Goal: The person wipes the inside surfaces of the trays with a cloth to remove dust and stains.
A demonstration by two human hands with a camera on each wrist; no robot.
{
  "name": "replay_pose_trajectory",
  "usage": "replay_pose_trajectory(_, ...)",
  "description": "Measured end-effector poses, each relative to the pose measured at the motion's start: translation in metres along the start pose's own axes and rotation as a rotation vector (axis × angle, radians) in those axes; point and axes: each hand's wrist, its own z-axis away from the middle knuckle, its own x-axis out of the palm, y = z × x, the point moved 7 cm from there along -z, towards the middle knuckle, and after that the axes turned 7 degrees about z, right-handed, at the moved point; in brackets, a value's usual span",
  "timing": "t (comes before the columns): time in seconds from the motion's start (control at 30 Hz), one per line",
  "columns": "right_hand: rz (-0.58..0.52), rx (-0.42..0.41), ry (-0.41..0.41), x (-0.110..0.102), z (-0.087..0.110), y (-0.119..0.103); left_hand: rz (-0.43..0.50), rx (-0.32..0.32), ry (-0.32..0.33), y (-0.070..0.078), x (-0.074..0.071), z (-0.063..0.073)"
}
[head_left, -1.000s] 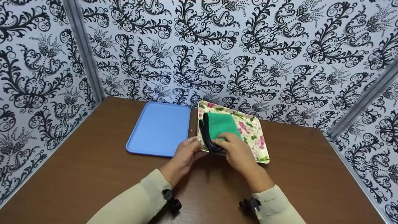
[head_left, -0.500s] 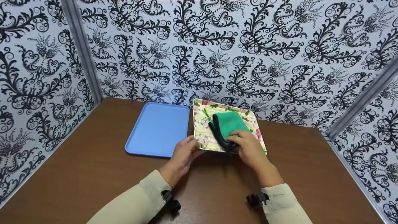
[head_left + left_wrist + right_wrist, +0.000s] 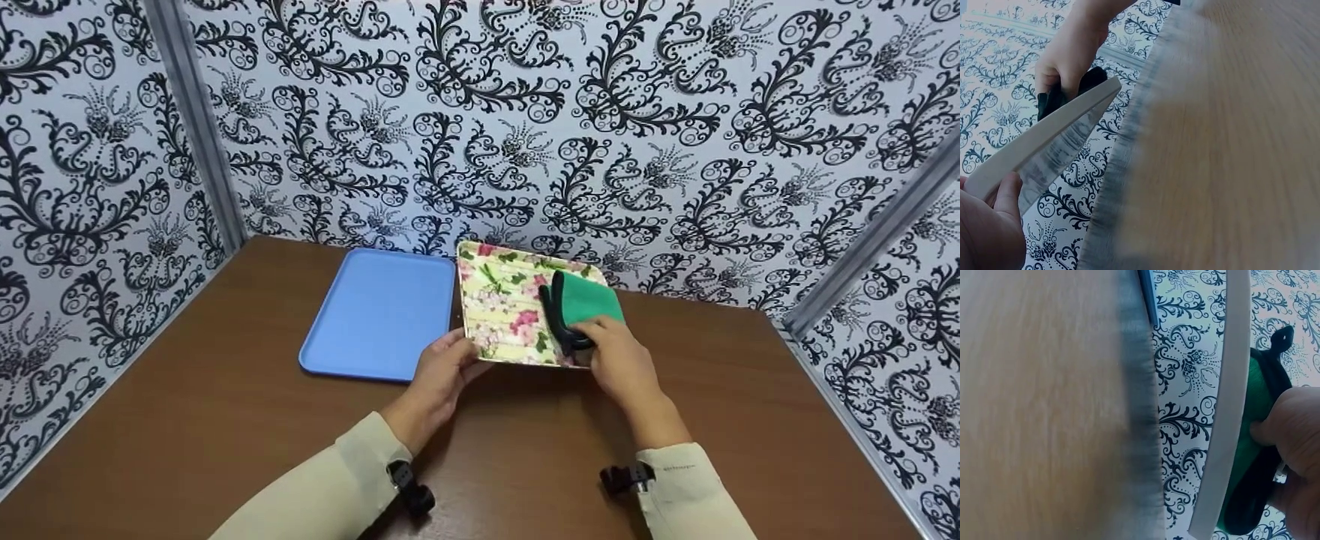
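Observation:
My left hand (image 3: 441, 369) grips the near left corner of a floral tray (image 3: 499, 304), thumb on top of the rim. The tray is tilted and raised off the table, its underside showing in the left wrist view. On its right part, my right hand (image 3: 621, 361) pinches a folded green cloth (image 3: 592, 298) with thick black edging. From the right wrist view, this hand (image 3: 1300, 444) has thumb and fingers around the black-edged side, a small black loop (image 3: 1282, 338) sticking up beyond. The cloth lies against the tray, hiding part of the pattern.
A blue tray (image 3: 381, 315) lies flat on the brown table (image 3: 187, 390), just left of the floral one. Behind the table stands a wall with black scroll pattern (image 3: 510, 150). Each sleeve carries a black wrist camera, the left (image 3: 412, 491) and the right (image 3: 622, 480).
My right hand and the green cloth have slid rightward across the floral tray, uncovering its left part. The tray has shifted slightly left, with my left hand still on its corner.

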Motion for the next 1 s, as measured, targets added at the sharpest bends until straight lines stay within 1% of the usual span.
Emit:
replay_pose_trajectory(0.13,0.056,0.041,-0.066,-0.001,0.000,-0.003,0.007,0.002,0.008,0.000,0.000,0.000)
replay_pose_trajectory(0.23,0.088,0.039,-0.098,-0.003,0.001,-0.010,0.010,0.006,0.012,0.001,0.000,0.000)
replay_pose_trajectory(0.33,0.100,0.015,-0.102,-0.007,0.002,-0.018,0.011,0.007,0.021,0.002,0.000,-0.001)
replay_pose_trajectory(0.5,0.104,-0.034,-0.080,-0.011,0.005,-0.033,0.012,0.005,0.018,0.002,0.001,-0.001)
replay_pose_trajectory(0.67,0.098,-0.087,-0.031,-0.013,0.008,-0.051,0.016,0.000,0.014,0.002,0.002,0.000)
replay_pose_trajectory(0.87,0.089,-0.185,0.096,-0.015,0.014,-0.075,0.010,-0.015,0.005,0.001,0.002,0.001)
replay_pose_trajectory(1.0,0.109,-0.238,0.149,-0.016,0.017,-0.089,-0.001,-0.015,0.017,0.000,0.002,0.002)
